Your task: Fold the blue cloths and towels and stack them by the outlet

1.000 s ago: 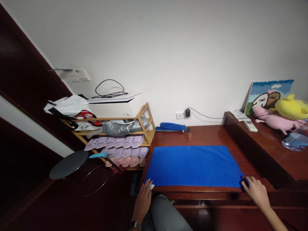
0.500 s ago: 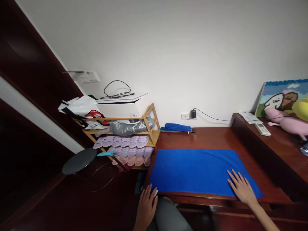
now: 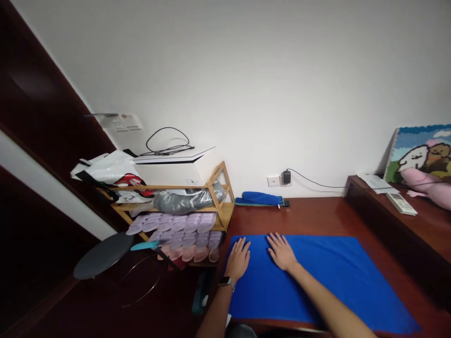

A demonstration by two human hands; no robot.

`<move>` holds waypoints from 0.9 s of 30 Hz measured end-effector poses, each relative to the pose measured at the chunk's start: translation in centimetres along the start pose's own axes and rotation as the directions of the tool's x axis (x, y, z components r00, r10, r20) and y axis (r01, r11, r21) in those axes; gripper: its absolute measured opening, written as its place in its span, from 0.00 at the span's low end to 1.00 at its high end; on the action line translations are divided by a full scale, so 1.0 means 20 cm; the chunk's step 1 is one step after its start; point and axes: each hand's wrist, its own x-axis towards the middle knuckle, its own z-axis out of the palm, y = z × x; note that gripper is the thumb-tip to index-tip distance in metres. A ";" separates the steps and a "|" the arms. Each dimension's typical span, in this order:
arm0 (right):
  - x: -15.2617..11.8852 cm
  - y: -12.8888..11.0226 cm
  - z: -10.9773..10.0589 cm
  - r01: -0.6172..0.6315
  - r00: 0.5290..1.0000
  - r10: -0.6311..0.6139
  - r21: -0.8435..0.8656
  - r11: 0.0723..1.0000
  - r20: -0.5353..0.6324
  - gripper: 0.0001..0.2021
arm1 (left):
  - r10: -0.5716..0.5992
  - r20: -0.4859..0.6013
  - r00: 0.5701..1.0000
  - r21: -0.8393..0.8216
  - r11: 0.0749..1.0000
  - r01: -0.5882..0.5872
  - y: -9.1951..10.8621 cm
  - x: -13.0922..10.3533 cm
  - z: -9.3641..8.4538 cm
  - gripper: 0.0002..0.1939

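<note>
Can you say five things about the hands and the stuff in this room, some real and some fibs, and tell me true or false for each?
1. The left hand and right hand are both on the blue cloth. True.
2. The watch is on the right wrist. False: it is on the left wrist.
3. A black cable lies on the white box. True.
4. The pink toy is on the stool. False: it is on the wooden ledge.
5. The rack holds slippers. True.
</note>
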 end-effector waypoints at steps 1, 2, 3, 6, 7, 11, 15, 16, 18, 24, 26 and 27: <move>0.06 -0.05 0.04 0.008 0.999 -0.009 0.016 1.000 0.032 0.31 | -0.005 0.030 1.000 0.009 1.000 0.005 -0.01 0.04 0.04 0.25; 0.10 -0.09 0.08 0.011 0.998 -0.013 0.031 0.999 0.059 0.31 | -0.024 0.052 0.998 0.019 1.000 0.023 -0.03 0.07 0.08 0.25; 0.13 -0.11 0.11 0.010 0.997 -0.013 0.045 0.999 0.078 0.32 | -0.051 0.067 0.996 0.028 0.998 0.049 -0.06 0.09 0.12 0.26; 0.12 -0.04 0.18 -0.013 0.997 0.008 0.067 0.998 0.075 0.32 | -0.104 0.076 0.992 0.035 0.994 0.102 -0.18 0.08 0.20 0.28; 0.09 0.03 0.18 -0.032 0.998 0.028 0.063 0.997 0.059 0.32 | -0.103 0.071 0.992 0.030 0.994 0.102 -0.22 0.07 0.22 0.29; -0.17 0.57 0.04 -0.241 0.970 0.241 -0.036 0.970 -0.018 0.33 | -0.099 0.050 0.994 0.017 0.995 0.099 -0.31 0.03 0.23 0.30; -0.51 1.20 -0.18 -0.542 0.840 0.531 -0.169 0.823 -0.108 0.36 | -0.127 0.035 0.991 0.041 0.991 0.126 -0.28 0.04 0.21 0.30; -0.58 1.31 -0.21 -0.585 0.811 0.574 -0.182 0.790 -0.115 0.37 | -0.136 0.031 0.990 0.048 0.990 0.134 -0.27 0.04 0.20 0.30; -0.68 1.45 -0.26 -0.629 0.778 0.614 -0.194 0.753 -0.136 0.38 | -0.153 0.036 0.988 0.057 0.987 0.151 -0.27 0.05 0.20 0.31; -0.71 1.47 -0.24 -0.634 0.773 0.611 -0.201 0.747 -0.168 0.39 | -0.160 0.042 0.986 0.043 0.986 0.158 -0.39 0.08 0.20 0.31; -0.70 1.47 -0.22 -0.639 0.769 0.614 -0.197 0.743 -0.180 0.39 | -0.166 0.038 0.985 0.042 0.986 0.164 -0.41 0.07 0.20 0.31; -0.71 1.48 -0.22 -0.641 0.767 0.614 -0.197 0.742 -0.186 0.39 | -0.172 0.037 0.984 0.042 0.985 0.170 -0.41 0.07 0.20 0.31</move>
